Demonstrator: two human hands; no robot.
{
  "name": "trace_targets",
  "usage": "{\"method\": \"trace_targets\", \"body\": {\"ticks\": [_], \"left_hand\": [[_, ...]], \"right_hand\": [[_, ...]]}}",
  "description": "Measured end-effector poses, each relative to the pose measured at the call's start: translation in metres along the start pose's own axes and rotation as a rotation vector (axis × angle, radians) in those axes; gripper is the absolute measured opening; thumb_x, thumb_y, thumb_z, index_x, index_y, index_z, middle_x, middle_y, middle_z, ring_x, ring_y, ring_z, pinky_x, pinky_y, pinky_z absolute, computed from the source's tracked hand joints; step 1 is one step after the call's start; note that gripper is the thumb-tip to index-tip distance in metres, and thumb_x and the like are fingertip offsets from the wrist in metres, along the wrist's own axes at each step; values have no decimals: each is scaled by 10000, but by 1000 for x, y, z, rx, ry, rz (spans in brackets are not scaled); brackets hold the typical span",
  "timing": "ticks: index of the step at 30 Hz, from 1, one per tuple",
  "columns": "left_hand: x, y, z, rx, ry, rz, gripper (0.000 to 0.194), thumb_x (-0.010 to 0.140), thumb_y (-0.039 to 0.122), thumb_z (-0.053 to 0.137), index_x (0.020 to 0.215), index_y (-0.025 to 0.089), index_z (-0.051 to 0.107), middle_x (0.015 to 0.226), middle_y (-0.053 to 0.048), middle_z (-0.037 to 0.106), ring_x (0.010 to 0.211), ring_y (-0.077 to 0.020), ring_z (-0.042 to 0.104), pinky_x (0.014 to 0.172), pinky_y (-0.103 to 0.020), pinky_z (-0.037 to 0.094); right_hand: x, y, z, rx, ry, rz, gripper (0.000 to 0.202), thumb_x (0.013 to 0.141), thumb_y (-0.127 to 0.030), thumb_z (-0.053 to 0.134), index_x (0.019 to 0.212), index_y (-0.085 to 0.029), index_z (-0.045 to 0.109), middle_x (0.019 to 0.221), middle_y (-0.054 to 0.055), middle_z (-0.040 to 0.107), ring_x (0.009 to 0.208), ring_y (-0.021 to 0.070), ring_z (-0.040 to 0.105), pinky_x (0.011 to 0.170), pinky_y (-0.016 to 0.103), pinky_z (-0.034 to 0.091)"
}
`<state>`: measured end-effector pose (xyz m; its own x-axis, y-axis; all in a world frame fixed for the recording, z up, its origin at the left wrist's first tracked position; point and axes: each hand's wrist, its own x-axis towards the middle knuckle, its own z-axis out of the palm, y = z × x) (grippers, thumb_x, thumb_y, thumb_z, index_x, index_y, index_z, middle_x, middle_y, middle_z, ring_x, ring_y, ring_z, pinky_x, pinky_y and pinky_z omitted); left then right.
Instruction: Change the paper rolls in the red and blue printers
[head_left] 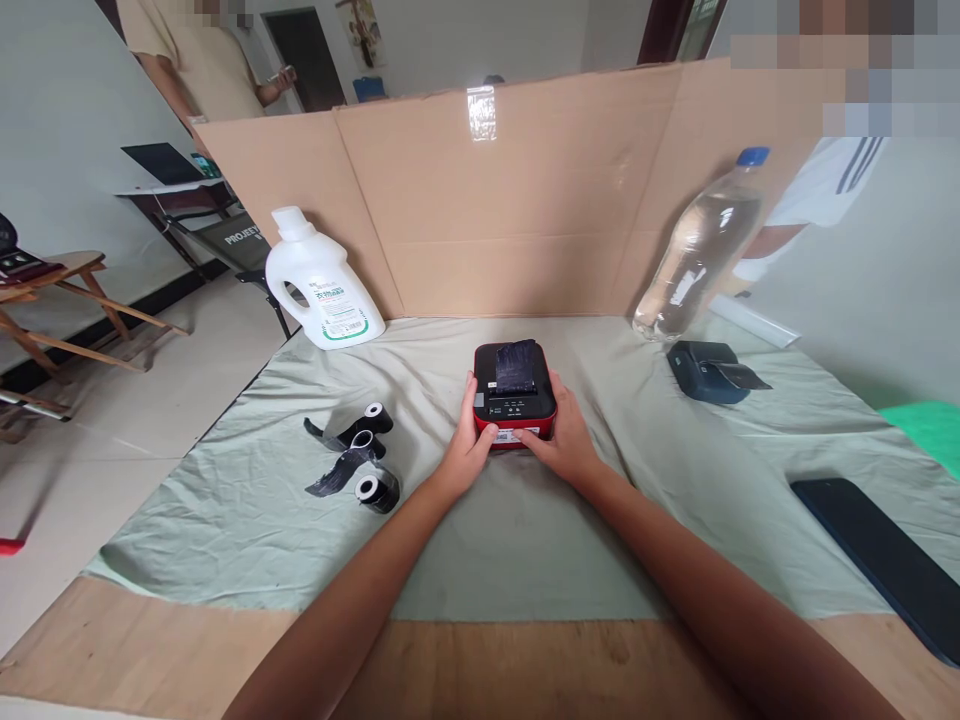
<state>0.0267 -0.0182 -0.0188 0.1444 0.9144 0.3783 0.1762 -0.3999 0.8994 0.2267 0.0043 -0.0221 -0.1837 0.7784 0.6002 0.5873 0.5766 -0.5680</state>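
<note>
Across the table, a pale green cloth (517,560) lies before a cardboard panel (517,220). Mid-cloth sits a red-and-black printer (516,403). The left hand (469,442) and right hand (571,436) grasp its opposite sides, thumbs at the front. Three black rolls (373,451) lie leftward.

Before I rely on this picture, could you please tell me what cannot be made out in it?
- Head view: fine print on the front label of the red-and-black device, too small to read.
- Head view: parts of the device's sides, covered by the left hand and right hand.
- Head view: small print on the white jug, too small.
- Head view: the green item's full extent, cut off by the right edge.
</note>
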Motion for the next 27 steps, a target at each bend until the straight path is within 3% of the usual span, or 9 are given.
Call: {"method": "trace_targets", "body": {"ticks": [5, 12, 16, 23, 27], "left_hand": [[1, -8, -4, 21, 40, 21, 628, 992, 498, 511, 1509, 213, 296, 1727, -130, 56, 1598, -259, 87, 1304, -436, 144], [-1, -11, -1, 16, 60, 77, 502, 998, 475, 494, 1395, 231, 308, 1719, -166, 55, 1585, -257, 172, 1281, -466, 218], [-2, -13, -2, 34, 54, 88, 424, 998, 446, 497, 1328, 236, 334, 1702, -175, 138, 1580, -257, 193, 1274, -484, 230], [1, -16, -8, 52, 29, 97, 382, 974, 387, 547, 1273, 235, 364, 1677, -174, 221, 1590, -249, 152, 1278, -487, 227], [2, -16, -13, 26, 27, 24, 403, 925, 384, 618, 1229, 236, 400, 1657, -173, 274, 1527, -261, 337, 1215, -454, 362]], "right_hand": [[-1, -1, 0, -26, -3, -31, 945, 877, -539, 672, 1609, -207, 176, 1492, 192, 468, 1374, 361, 474, 1121, 585, 441], [-4, -1, 0, -69, 28, -88, 875, 911, -527, 632, 1600, -193, 207, 1478, 209, 468, 1352, 363, 490, 1104, 583, 460], [-5, -2, -1, -77, 30, -78, 857, 904, -519, 642, 1584, -195, 232, 1466, 209, 475, 1352, 363, 488, 1107, 576, 459], [-3, -4, -4, -33, 40, -38, 699, 855, -501, 703, 1418, -201, 418, 1429, 201, 479, 1323, 345, 514, 1081, 553, 485], [-1, -5, -4, -17, 48, -47, 678, 838, -508, 720, 1372, -195, 444, 1410, 204, 482, 1327, 341, 506, 1082, 537, 486]]}}
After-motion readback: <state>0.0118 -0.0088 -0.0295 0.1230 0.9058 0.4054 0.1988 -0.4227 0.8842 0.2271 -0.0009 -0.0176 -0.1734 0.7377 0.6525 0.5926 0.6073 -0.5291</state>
